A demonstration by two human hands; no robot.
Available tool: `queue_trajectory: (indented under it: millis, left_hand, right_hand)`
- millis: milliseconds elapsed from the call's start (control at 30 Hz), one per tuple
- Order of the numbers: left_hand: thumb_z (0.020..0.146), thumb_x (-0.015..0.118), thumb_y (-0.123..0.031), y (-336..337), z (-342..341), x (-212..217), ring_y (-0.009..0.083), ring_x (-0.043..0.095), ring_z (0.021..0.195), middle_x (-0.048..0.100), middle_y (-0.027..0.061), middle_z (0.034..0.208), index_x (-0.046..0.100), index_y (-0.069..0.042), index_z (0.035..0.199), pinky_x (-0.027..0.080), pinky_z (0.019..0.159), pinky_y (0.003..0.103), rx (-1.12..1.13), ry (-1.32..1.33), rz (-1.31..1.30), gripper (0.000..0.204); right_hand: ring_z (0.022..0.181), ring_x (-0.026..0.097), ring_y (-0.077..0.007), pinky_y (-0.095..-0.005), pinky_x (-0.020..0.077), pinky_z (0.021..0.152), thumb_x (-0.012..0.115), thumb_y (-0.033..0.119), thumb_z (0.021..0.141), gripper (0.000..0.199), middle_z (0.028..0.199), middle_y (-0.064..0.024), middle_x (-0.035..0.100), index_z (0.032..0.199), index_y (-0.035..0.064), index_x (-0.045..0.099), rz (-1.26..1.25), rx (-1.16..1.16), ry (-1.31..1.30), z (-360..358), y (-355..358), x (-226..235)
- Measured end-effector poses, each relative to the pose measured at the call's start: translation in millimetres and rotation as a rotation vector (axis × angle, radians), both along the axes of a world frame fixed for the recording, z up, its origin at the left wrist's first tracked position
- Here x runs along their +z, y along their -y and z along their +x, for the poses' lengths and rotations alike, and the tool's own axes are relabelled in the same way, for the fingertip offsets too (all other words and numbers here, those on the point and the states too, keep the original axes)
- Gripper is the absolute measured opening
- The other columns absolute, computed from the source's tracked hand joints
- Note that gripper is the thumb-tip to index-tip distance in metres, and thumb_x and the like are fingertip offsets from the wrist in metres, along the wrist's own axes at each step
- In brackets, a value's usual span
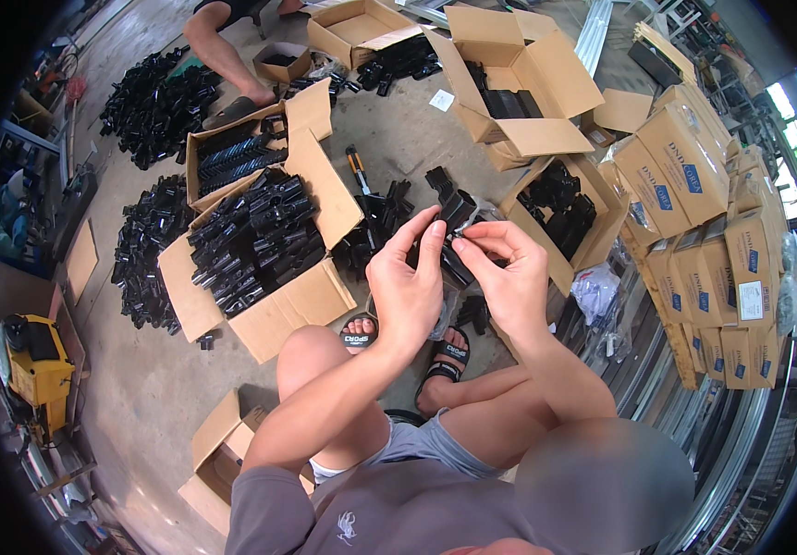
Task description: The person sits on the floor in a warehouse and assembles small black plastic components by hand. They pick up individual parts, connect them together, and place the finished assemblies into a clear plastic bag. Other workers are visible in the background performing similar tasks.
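Observation:
My left hand (407, 282) is raised over my lap, thumb and fingers closed at the edge of a dark, glossy black part (455, 205). Beside it, my right hand (513, 277) pinches thumb against fingers near the same part; whatever sits between those fingertips is too small to make out. Beyond and below the hands lies a loose pile of black parts (382, 215) on the floor. A tool with an orange and black handle (356, 166) stands among them. Part of the pile is hidden behind my left hand.
To the left, an open carton (280, 319) brims with black parts, with further heaps (151, 250) beside it. Another open box (593, 180) stands right, before stacked cartons (671, 171). Long metal profiles (667, 435) lie at right. Another person's leg (223, 55) shows far left.

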State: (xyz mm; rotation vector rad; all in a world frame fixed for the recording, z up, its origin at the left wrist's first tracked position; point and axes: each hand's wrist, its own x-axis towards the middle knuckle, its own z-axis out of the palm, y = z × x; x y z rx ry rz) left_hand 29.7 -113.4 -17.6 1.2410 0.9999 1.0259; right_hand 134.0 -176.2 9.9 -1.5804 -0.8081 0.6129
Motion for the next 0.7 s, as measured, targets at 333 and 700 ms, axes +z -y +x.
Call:
queue_trajectory:
  millis: [333,700]
  left_hand:
    - [0.096,0.068,-0.018,5.1,4.8,-0.8,0.0172,0.069,0.093,0.074,0.018,0.104,0.071,-0.002,0.117,0.052,0.082,0.03,0.069,0.071,0.056,0.027]
    - [0.095,0.068,-0.016,4.7,9.5,-6.0,0.0155,0.067,0.088,0.073,0.0165,0.101,0.071,-0.003,0.118,0.052,0.079,0.03,0.111,0.117,0.047,0.027]
  right_hand:
    - [0.089,0.071,-0.0127,-0.0248,0.0551,0.078,0.075,0.004,0.086,0.016,0.094,-0.0106,0.075,0.099,-0.0046,0.072,0.078,-0.063,0.142,-9.9,2.0,1.0]
    - [0.083,0.07,-0.0247,-0.0336,0.0532,0.074,0.078,0.01,0.083,0.017,0.09,-0.0142,0.072,0.095,-0.0003,0.072,0.106,-0.147,0.376,-7.9,-4.0,-14.9]
